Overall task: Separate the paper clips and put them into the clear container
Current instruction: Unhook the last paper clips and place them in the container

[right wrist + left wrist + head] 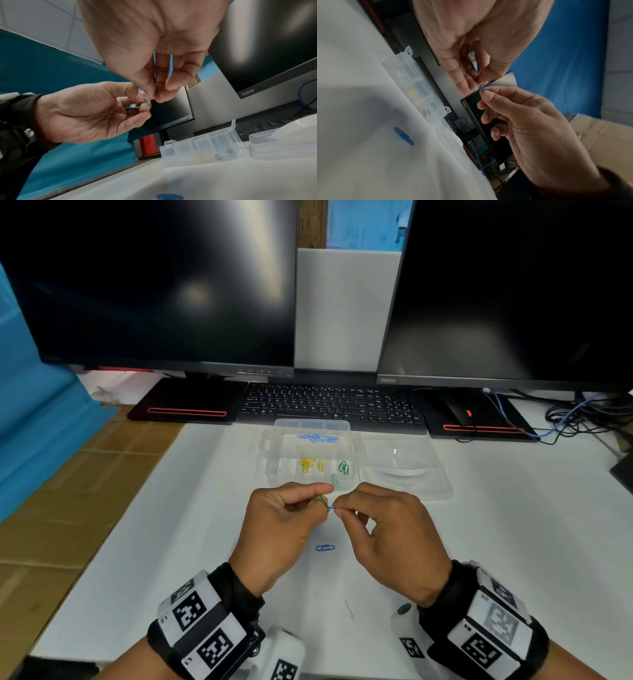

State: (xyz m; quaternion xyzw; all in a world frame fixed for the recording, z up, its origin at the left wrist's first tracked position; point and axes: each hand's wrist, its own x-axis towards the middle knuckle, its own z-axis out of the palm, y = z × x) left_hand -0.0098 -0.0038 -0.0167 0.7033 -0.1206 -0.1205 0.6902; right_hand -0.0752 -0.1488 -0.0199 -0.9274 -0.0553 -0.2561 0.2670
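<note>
Above the white table my left hand [308, 501] pinches a green paper clip [320, 499] between thumb and forefinger. My right hand [342, 510] pinches a blue paper clip [331, 508] that is still hooked into the green one. The linked clips show in the left wrist view as green clip [479, 75] and blue clip [482, 90]. A loose blue paper clip [325, 548] lies on the table below my hands. The clear container [274, 470] stands just beyond, with blue clips [318, 438] in the back compartment, yellow clips [310, 465] and green clips [343, 468] in front ones.
The container's clear lid [407, 470] lies open to its right. A black keyboard [329, 405] and two dark monitors stand behind it. A mouse [459, 410] and cables are at the back right. Cardboard [68, 508] lies along the table's left edge.
</note>
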